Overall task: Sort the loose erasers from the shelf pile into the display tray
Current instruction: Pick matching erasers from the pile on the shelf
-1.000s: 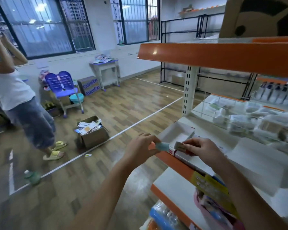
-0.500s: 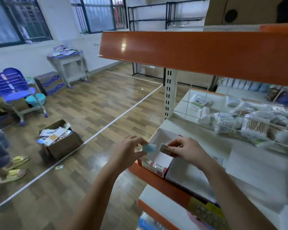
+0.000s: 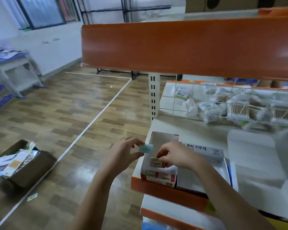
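While left hand pinches eraser, right hand tray

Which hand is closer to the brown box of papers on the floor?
Left. The left hand is out over the floor nearer the cardboard box; the right hand is over the shelf tray.

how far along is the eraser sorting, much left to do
Done: a row of red-and-white erasers lies at the front of the display tray. In hand: the right hand sets another eraser in the tray; the left hand pinches a pale blue eraser beside it. Left: the tray's back looks bare; the pile isn't visible.
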A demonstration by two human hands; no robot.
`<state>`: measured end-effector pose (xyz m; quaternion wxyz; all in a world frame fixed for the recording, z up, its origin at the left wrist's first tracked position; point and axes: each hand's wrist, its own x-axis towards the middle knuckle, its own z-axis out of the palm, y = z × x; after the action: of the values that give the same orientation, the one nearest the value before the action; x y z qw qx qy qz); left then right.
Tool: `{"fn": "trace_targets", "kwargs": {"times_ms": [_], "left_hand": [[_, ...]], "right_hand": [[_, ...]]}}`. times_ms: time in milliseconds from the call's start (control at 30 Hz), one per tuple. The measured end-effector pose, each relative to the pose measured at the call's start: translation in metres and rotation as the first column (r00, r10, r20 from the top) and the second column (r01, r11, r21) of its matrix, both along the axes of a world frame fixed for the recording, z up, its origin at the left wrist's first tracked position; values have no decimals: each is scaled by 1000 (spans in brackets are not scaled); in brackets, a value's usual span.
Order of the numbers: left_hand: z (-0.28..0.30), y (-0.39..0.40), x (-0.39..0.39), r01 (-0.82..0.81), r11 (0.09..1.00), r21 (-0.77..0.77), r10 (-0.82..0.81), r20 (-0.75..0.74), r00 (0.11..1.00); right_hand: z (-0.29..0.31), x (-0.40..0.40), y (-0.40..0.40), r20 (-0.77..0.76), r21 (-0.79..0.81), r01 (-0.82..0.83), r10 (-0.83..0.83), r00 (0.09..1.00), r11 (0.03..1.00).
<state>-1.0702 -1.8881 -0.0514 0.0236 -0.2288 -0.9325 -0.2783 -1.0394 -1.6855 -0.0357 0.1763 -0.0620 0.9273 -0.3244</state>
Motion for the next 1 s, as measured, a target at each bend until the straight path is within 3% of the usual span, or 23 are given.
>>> {"fn": "trace_targets", "kwargs": {"times_ms": [233, 600, 1000], "left_hand": [[-4, -2, -18, 95, 995, 16, -95, 43, 994], [-11, 2, -28, 185, 982, 27, -185, 5, 983], [8, 26, -33, 238, 971, -1, -237, -24, 971]], "right_hand": [[-10, -1, -17, 108, -15, 82, -80, 991, 996], [-16, 4, -33, 33, 90, 180, -183, 982, 980], [1, 25, -18, -158, 139, 259, -236, 959, 956]]}}
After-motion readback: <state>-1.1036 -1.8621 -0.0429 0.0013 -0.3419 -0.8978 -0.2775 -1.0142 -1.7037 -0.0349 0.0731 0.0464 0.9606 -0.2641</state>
